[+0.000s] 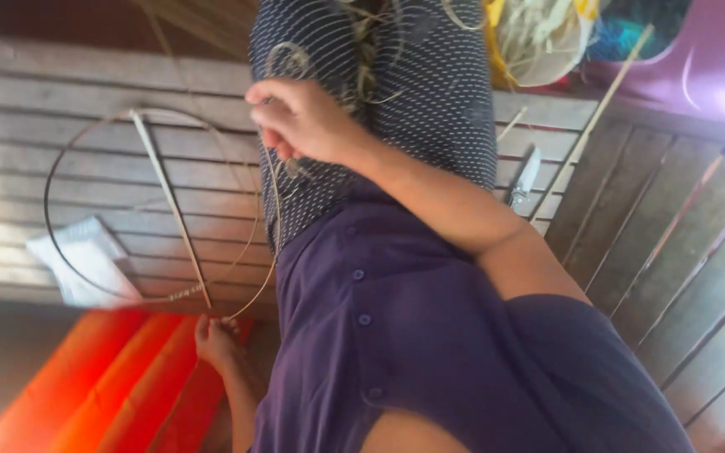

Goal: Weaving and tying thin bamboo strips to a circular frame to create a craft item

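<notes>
**Two hands working a thin cane hoop over a slatted wooden floor**

The view looks down the person's own body: a purple buttoned shirt [396, 335] fills the lower centre, and dark trousers with pale dashes [430, 92] run toward the top. The picture is tilted and somewhat blurred.

A round hoop [50, 168] of thin, pale cane lies over the wooden slat floor [10, 101], to the left of the legs. A straight pale stick [169, 210] crosses the hoop from its upper rim down to its lower rim. A white, crumpled piece of cloth or plastic [81, 260] sits inside the hoop's lower left part, resting on the slats.

The upper hand [299, 122] is held above the thigh, its grip pinched shut on a fine strand of cane [274, 226] that curves downward. The lower hand [216, 340] meets the strand's other end just by the foot of the stick, at the hoop's lower rim; its fingers are closed on the cane there. Which of the two is left and which is right cannot be told from this turned view.

An orange-red padded surface [102, 386] lies at lower left. At the upper right stand a pink plastic chair or tub [706, 59] and a bundle of pale fibre strips [539, 33]; a long stick [597, 117] leans across the slats beside them.
</notes>
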